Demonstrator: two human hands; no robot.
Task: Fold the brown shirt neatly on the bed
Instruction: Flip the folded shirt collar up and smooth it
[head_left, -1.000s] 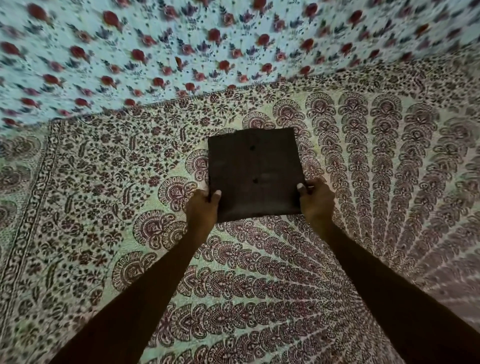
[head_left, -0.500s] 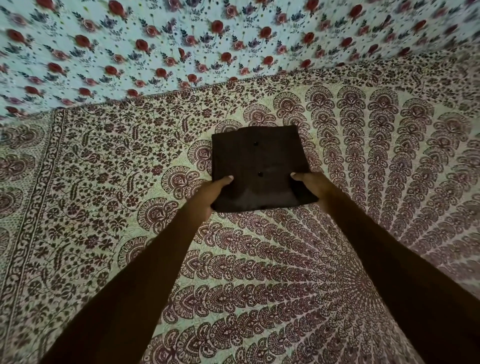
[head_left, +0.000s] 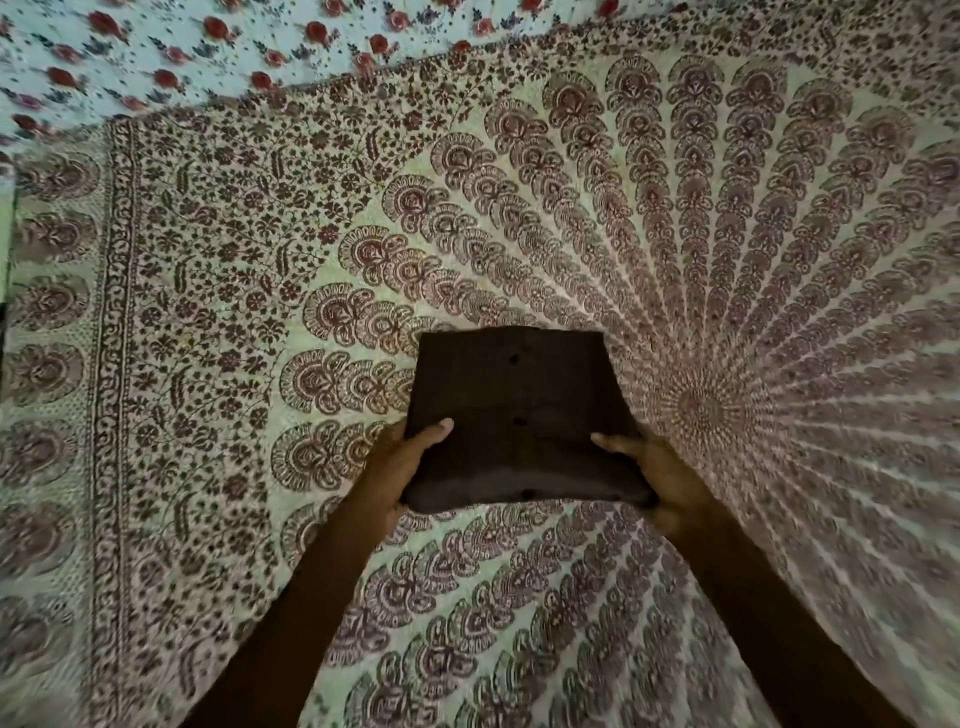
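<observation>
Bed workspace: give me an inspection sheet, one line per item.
Surface: bedspread with dark floral and fan print, spread flat.
Job's things: brown shirt folded into a compact rectangle, buttons facing up.
Clutter: nothing seen.
Grippers: left hand and right hand grip the shirt's near corners, thumbs on top.
Cables: nothing seen.
Surroundings: pale cloth with red flowers beyond the far edge.

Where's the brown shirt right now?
In the head view, the folded brown shirt sits centre frame over the patterned bedspread, held at its near corners by the left hand and right hand.
</observation>
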